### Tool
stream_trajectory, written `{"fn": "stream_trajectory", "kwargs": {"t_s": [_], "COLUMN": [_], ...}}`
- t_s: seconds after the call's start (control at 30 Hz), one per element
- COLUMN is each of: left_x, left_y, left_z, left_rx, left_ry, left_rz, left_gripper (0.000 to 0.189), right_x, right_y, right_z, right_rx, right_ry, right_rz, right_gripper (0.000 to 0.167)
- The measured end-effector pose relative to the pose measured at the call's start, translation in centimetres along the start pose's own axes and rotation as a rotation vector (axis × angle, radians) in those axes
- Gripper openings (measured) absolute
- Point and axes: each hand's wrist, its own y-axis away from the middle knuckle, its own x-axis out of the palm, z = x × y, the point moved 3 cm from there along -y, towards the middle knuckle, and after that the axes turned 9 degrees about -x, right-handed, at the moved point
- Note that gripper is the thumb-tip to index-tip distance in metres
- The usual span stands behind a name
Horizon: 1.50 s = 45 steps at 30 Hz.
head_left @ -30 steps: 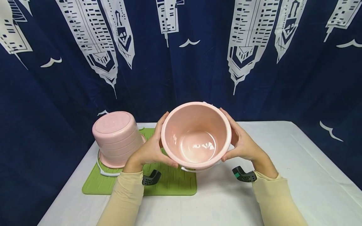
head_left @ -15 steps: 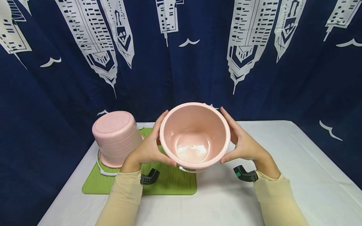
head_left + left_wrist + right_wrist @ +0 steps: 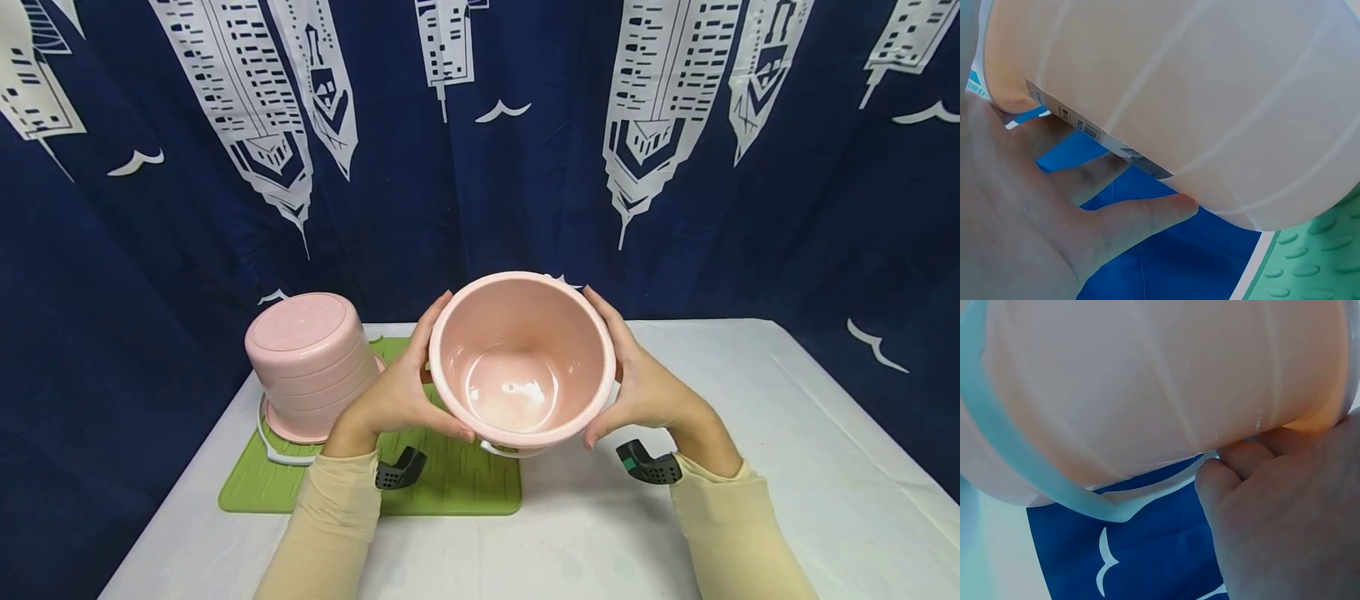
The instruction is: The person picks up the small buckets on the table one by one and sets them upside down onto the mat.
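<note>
A pink bucket (image 3: 521, 312) is held up over the table, tipped so its open mouth faces me. My left hand (image 3: 402, 392) grips its left side, thumb near the lower rim and fingers behind. On the opposite side my right hand (image 3: 648, 379) holds it the same way. The bucket's inside shows only its shiny base. In the left wrist view a label (image 3: 1094, 128) runs along the outer wall beside the fingers. The bucket's pale handle (image 3: 1079, 494) hangs along the outside in the right wrist view, passing by the right fingertips.
A second pink bucket (image 3: 315, 358) stands upside down on a green ridged mat (image 3: 457, 492) at the left, its white handle (image 3: 281, 454) resting at the mat. The white-covered table (image 3: 757, 400) runs back to a dark blue curtain (image 3: 525, 192).
The held bucket has turned slightly, so the base inside appears a little further left. Both hands keep their hold, with only small shifts.
</note>
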Motion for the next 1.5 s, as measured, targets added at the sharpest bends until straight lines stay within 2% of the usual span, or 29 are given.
{"fn": "stream_trajectory", "kwargs": {"t_s": [0.3,0.43,0.73,0.97,1.13,1.23,1.4,1.5], "left_x": [-0.1,-0.2,-0.2,0.4,1.0,1.2,1.5,1.6], "left_y": [0.1,0.1,-0.3,-0.9,-1.2,-1.3,-1.4,-1.4], "left_z": [0.2,0.1,0.3,1.8,3.1,3.7,4.5,4.8], "left_rx": [-0.003,-0.010,0.037,-0.039,-0.066,-0.070,-0.068,-0.070], "left_ry": [0.043,0.031,0.041,0.052,0.062,0.104,0.206,0.230], "left_rz": [0.013,0.008,-0.007,-0.013,-0.035,-0.046,-0.027,-0.023], "left_gripper": [0.154,0.152,0.152,0.152,0.154,0.155,0.158,0.158], "right_x": [0.4,0.2,-0.4,-1.1,-1.2,-1.0,-0.7,-0.6], "right_y": [-0.3,-0.4,-0.2,0.3,0.4,0.3,0.1,0.0], "right_z": [0.3,0.2,-0.6,-1.1,-1.2,-1.1,-1.0,-1.0], "right_rx": [-0.005,-0.043,-0.052,-0.097,-0.123,-0.146,-0.165,-0.168], "right_ry": [0.066,0.034,-0.128,-0.287,-0.373,-0.412,-0.483,-0.502], "right_rz": [-0.035,-0.059,-0.151,-0.286,-0.355,-0.378,-0.393,-0.393], "right_gripper": [0.161,0.157,0.150,0.139,0.135,0.133,0.133,0.133]}}
